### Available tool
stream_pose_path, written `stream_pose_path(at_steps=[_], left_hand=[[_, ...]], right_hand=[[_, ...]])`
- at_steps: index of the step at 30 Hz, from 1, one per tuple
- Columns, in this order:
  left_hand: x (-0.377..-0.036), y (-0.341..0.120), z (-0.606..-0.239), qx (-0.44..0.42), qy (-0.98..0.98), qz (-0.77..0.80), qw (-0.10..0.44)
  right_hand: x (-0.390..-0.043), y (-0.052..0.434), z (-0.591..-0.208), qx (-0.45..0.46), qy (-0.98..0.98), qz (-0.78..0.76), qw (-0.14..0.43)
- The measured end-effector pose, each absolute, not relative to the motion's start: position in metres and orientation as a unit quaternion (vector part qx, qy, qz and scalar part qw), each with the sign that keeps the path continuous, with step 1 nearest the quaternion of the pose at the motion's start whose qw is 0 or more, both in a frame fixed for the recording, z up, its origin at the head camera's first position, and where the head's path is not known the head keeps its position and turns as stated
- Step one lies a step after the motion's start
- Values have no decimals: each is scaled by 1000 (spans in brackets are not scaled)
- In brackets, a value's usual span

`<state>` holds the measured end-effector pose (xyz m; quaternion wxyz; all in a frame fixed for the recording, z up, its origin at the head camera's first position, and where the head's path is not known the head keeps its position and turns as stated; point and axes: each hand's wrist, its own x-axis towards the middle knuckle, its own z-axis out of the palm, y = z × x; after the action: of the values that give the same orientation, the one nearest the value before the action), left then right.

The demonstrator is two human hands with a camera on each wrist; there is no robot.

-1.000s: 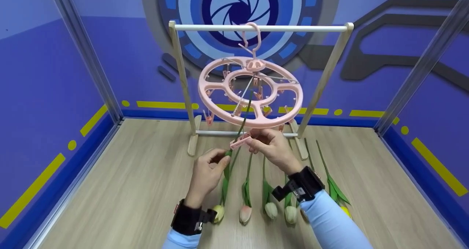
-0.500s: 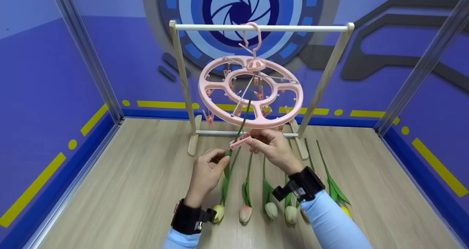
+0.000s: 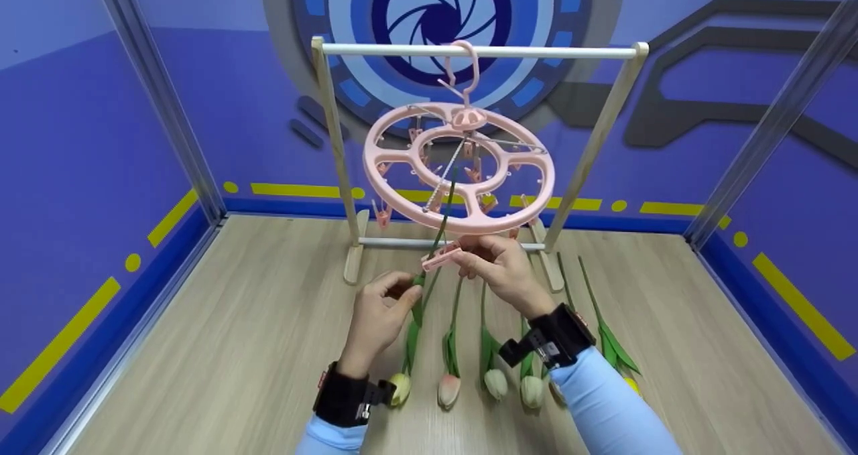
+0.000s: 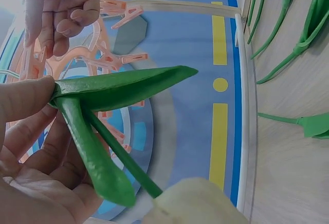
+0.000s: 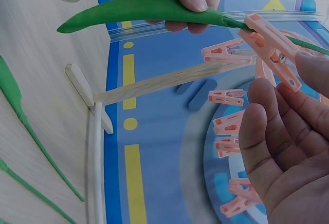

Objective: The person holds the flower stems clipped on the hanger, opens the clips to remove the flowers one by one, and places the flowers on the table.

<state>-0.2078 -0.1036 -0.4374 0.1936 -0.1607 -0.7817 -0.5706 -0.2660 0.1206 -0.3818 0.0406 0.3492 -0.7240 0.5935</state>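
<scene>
My left hand (image 3: 379,317) pinches an artificial tulip (image 4: 128,162) where its green leaves join the stem. The blossom, pale cream in the left wrist view, hangs downward, and the stem rises past the pink round hanger (image 3: 459,226). My right hand (image 3: 499,271) grips a pink clothespin (image 3: 440,256) between thumb and fingers, just below the hanger's near rim. In the right wrist view, the tulip's stem passes at the clothespin's nose end; whether the clothespin clamps it, I cannot tell.
The hanger hooks over the white bar (image 3: 549,52) of a wooden stand (image 3: 596,140). More clothespins (image 3: 382,215) dangle from it. Several tulips lie on the wooden table, including a pink one (image 3: 449,391), a white one (image 3: 496,384) and a yellow one (image 3: 632,386) partly behind the right sleeve.
The upper end of the tulip's stem has shifted slightly left and down. Both hands stay nearly still, keeping their holds on the tulip and the clothespin.
</scene>
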Motion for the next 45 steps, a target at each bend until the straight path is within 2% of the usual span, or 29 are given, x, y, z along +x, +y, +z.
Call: stream_pose_path(at_steps=[30, 45], left_hand=[[-207, -106, -437, -160, -777, -573, 204], [-208, -107, -436, -147, -777, -577, 202]], right_hand=[[-268, 123, -383, 359, -726, 583, 64], [-268, 126, -384, 336, -740, 580, 64]])
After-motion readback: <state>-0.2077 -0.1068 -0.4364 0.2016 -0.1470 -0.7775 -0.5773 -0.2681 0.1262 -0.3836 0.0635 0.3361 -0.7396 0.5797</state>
